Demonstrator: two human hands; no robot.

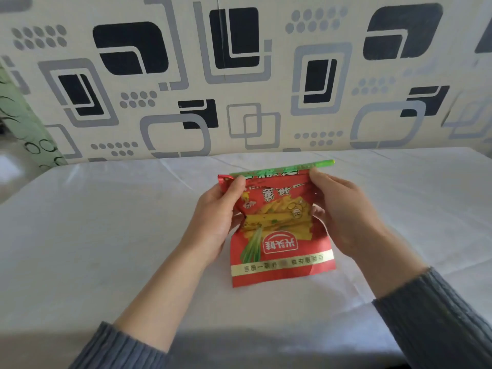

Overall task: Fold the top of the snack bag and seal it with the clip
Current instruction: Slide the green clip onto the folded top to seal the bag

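Patterned wallpaper (239, 70) fills the background, cream with black and grey rounded squares and clusters of grey dots. At the far left edge hangs a strip of pale green fabric (24, 123) printed with dark rings. Below the wall, a table covered in a creased white cloth (106, 235) spans the whole width of the view.

Two forearms reach in from the bottom, each in a grey ribbed sleeve (439, 320) pushed back from the wrist. Near the middle of the table a red snack bag (282, 251) is held between both hands, its printed front facing up and its lettering upside down to the viewer. Its near edge lies on the cloth.

The person's left hand (215, 217) grips the bag's left side, thumb on top near the far corner. The right hand (346, 209) grips the right side, thumb pressed near the far edge.

Along the bag's far edge runs a long, thin green clip (319, 165), its right end sticking out past the bag. Whether it is clamped shut on the bag cannot be told.
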